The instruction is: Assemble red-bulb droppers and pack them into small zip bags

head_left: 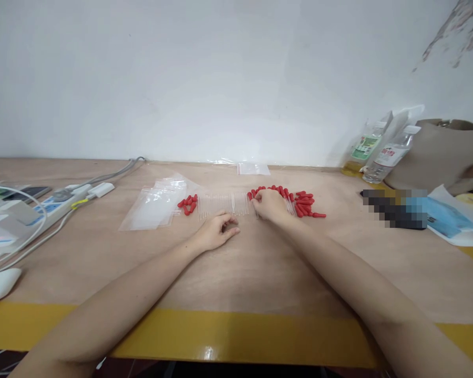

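Yellow edging [236,328] borders the tabletop [260,262], and both forearms stretch across it. Just before a row of clear tubes [224,203] the left hand [216,231] lies loosely curled; whether it holds one I cannot tell. At the row's end the right hand [270,205] bunches its fingers beside the red caps [305,202], probably heaped close for easy picking; its grip is hidden.

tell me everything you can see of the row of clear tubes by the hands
The clear tubes lie side by side in a flat row on the brown table, thin and see-through, glass or plastic. A few red caps lie at its left end, a bigger red pile at its right. The right hand rests on the right end; the left hand lies just in front, contact unclear.
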`<state>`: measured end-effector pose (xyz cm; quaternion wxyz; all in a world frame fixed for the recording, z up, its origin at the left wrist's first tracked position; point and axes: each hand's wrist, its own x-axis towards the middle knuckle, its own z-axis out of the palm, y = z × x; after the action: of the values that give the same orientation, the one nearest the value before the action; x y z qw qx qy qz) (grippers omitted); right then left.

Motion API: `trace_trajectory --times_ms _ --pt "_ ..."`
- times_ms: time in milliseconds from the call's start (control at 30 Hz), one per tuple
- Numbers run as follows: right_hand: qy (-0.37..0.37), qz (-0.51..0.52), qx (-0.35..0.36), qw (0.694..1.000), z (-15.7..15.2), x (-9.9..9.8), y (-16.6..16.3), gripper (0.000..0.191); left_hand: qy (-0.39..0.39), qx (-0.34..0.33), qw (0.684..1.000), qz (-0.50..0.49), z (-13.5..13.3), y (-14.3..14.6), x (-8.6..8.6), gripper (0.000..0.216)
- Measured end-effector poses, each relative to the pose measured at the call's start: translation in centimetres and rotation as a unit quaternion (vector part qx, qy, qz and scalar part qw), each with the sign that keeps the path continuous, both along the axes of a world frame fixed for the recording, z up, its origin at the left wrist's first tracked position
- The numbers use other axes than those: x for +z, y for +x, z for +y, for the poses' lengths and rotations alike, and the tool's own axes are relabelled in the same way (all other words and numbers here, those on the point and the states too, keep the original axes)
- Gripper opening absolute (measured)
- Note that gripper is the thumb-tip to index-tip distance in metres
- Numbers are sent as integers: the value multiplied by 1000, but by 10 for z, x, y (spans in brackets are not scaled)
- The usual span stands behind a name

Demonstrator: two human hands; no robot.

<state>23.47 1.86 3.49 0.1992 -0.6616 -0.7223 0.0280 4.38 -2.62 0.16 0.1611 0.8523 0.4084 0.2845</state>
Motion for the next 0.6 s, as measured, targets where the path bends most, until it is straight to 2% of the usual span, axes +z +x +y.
trace_trajectory --times_ms 67,133,200,267,333,400,500,600 --pt "-35 -2 -20 999 7 1 -14 23 14 1 1000 8 -1 0 1 19" --pt "-71 3 -47 996 15 1 -25 25 70 45 996 21 1 -2 3 19" --pt "-95 10 -62 994 22 1 -32 25 153 139 977 47 4 -9 9 23" --pt "-106 14 -64 992 28 1 -35 26 211 245 943 85 11 -21 16 24" --pt "-116 19 -62 991 31 1 -36 28 214 326 913 120 17 -35 22 19" --pt "-121 25 -60 990 33 1 -36 28 197 376 891 163 23 -48 26 21" --pt "-119 33 -61 990 35 2 -37 28 173 407 867 227 27 -59 27 30" --pt "-113 39 -58 991 34 5 -37 24 152 411 862 255 28 -61 23 33"
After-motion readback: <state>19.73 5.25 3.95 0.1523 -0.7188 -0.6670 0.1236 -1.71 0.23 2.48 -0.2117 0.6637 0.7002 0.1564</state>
